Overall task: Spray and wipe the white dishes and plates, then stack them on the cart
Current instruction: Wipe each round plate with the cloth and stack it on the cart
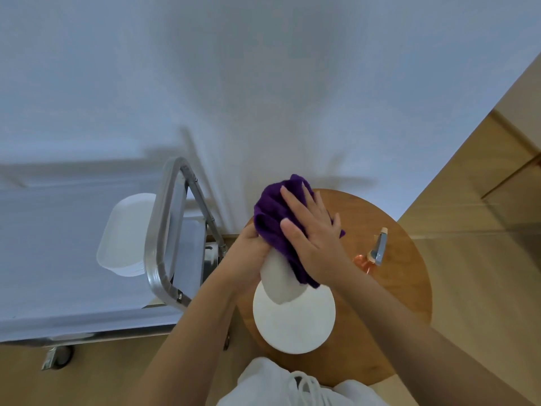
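Note:
My left hand (248,253) grips a white dish (279,284) that is tilted up on edge above the round wooden table (389,303). My right hand (314,238) lies flat with straight fingers on a purple cloth (270,218), pressing it against the dish's face. Most of the dish is hidden by the cloth and hands. A stack of round white plates (294,320) sits on the table just below. On the cart (73,259) to the left rests a stack of white rectangular dishes (126,232).
A spray bottle (371,253) with orange liquid and a grey trigger stands at the table's right side. The cart's metal handle (159,238) rises between the cart top and the table. A white wall stands behind; wooden floor lies at the right.

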Available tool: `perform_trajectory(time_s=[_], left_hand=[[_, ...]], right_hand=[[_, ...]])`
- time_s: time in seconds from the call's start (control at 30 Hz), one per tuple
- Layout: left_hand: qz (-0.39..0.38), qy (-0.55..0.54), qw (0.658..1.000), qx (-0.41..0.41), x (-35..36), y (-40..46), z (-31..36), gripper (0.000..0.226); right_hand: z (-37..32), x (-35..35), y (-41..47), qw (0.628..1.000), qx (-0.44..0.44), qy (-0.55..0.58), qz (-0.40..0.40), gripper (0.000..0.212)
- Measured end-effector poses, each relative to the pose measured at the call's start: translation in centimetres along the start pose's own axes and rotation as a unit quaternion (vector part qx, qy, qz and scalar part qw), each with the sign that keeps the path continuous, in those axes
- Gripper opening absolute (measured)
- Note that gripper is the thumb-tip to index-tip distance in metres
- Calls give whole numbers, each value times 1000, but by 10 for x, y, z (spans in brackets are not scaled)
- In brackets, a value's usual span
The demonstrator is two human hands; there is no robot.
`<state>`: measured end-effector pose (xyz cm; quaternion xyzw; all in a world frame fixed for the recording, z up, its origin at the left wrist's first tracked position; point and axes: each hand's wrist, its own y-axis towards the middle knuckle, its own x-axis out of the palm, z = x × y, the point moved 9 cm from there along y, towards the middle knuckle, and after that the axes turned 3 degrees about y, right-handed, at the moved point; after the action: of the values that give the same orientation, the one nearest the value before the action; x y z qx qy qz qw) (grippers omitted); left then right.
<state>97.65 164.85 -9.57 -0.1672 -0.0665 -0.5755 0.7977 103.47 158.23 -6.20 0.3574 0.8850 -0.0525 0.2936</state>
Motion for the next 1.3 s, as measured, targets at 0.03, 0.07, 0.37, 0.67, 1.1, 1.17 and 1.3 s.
perform_trajectory(time_s=[0.03, 0.07, 0.37, 0.67, 1.1, 1.17, 1.3], left_hand=[[-5, 8, 1000, -2, 0, -1, 2, 33], [-10, 17, 1000, -3, 2, -2, 6, 33], [-2, 12, 1000, 18, 9, -9, 20, 26], [98, -163, 979, 73, -4, 4, 50, 40], [1, -210, 969, -132, -10, 6, 20, 40], [51, -187, 971, -143, -17, 7, 13, 28], [114, -171, 973, -104, -11, 10, 0, 15]], right_hand=[[-3, -6, 5, 1000, -11, 3, 14, 48], [-6, -13, 10, 999, -22, 11, 31, 50], [50, -34, 37, 986, 111, 86, 84, 56], [83, -17, 0, 918, 180, 346, 68, 48], [101, -29, -12, 885, 248, 394, -34, 23], [99, -25, -13, 907, 246, 340, -23, 15], [91, -14, -16, 941, 225, 247, 59, 15]])
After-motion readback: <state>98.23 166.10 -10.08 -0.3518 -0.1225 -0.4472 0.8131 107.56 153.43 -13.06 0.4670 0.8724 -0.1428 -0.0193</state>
